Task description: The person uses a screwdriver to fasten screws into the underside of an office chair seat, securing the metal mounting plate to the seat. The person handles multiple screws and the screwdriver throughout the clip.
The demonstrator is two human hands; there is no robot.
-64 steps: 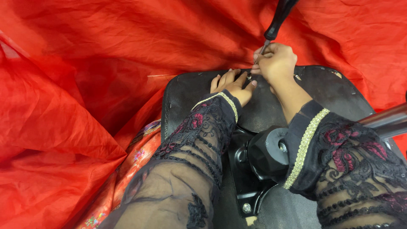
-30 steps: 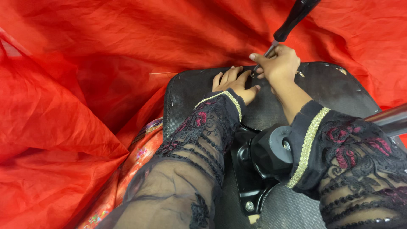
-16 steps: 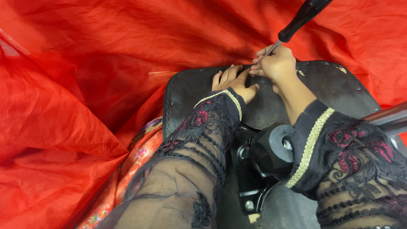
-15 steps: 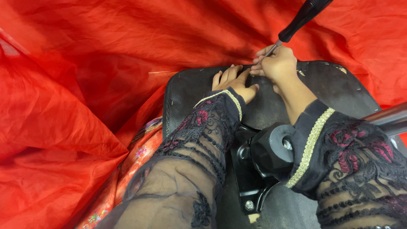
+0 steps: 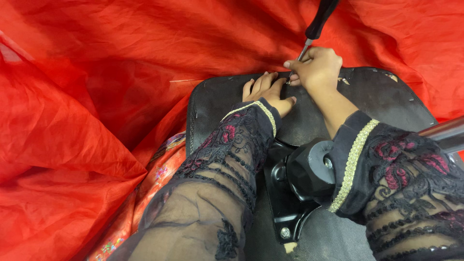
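Landmark: the black seat underside (image 5: 222, 104), a flat dark panel lying face up among red cloth.
Sleeves: nearest the camera, two black lace sleeves with red embroidery and gold trim (image 5: 355, 159) reach across the seat underside from its near edge.
Metal plate: a black mounting plate (image 5: 282, 212) sits on the near middle of the seat underside, between the two forearms, with a bolt head showing at its near end.
Caster wheel: a black wheel with a grey hub (image 5: 314, 169) stands just above the plate, touching the right sleeve.
Metal tube: a grey tube (image 5: 447, 133) enters from the right edge, above the right side of the seat underside.
Left hand: the left hand (image 5: 268, 92) lies palm down on the far middle of the seat underside, fingers pressed together and flat, thumb out to the right.
Right hand: the right hand (image 5: 316, 67) is just beyond and right of the left hand, touching it; fingers curled and pinching the shaft of the screwdriver.
Screwdriver: the screwdriver (image 5: 316, 24) has a black handle, tilted up and away, tip down at the far edge of the seat underside; the tip is hidden by the fingers.
Red cloth: crumpled red cloth (image 5: 96, 96) surrounds the seat underside on the left and far sides.
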